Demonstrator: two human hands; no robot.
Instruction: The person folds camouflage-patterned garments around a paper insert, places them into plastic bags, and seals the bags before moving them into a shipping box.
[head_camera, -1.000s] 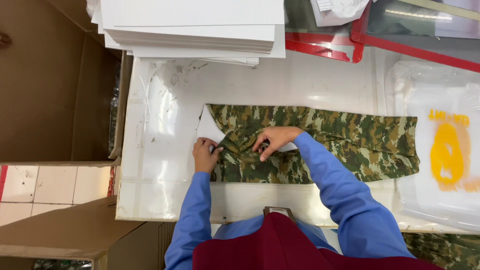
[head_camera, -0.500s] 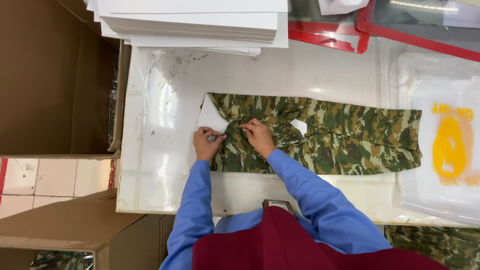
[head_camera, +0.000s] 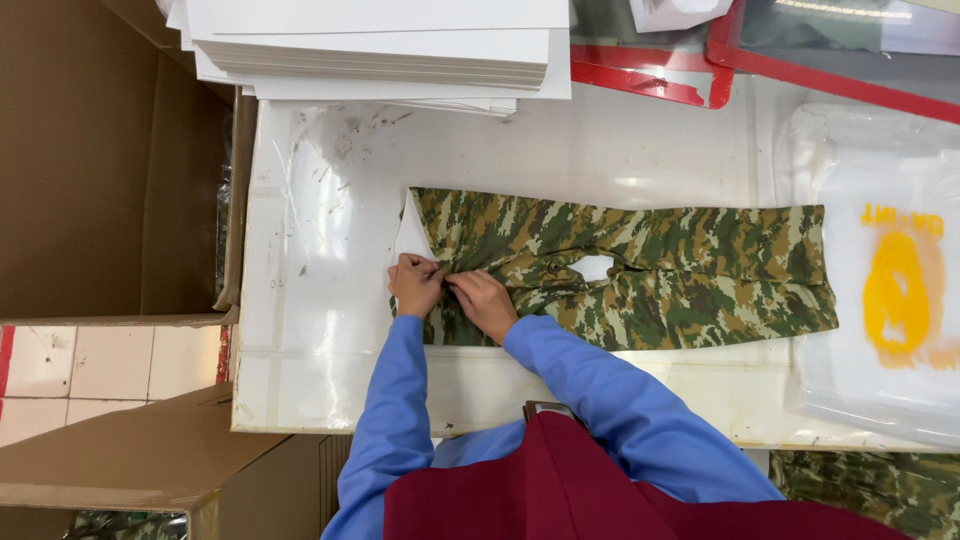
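A camouflage garment in green, brown and tan lies flat across the white table, its length running left to right. A white card pokes out from under its left end. My left hand pinches the garment's left edge next to that card. Right beside it, my right hand grips a fold of the same fabric, fingertips almost touching the left hand. A small white gap shows in the middle of the cloth. Both sleeves are blue.
A stack of white cards sits at the table's far edge. Clear plastic bags with a yellow print lie at the right. Red-framed trays are behind. Cardboard boxes stand to the left, and another one at the near left.
My right hand slid left along the garment until it met my left hand at the left end. The cloth bunched there and a small gap opened at its middle.
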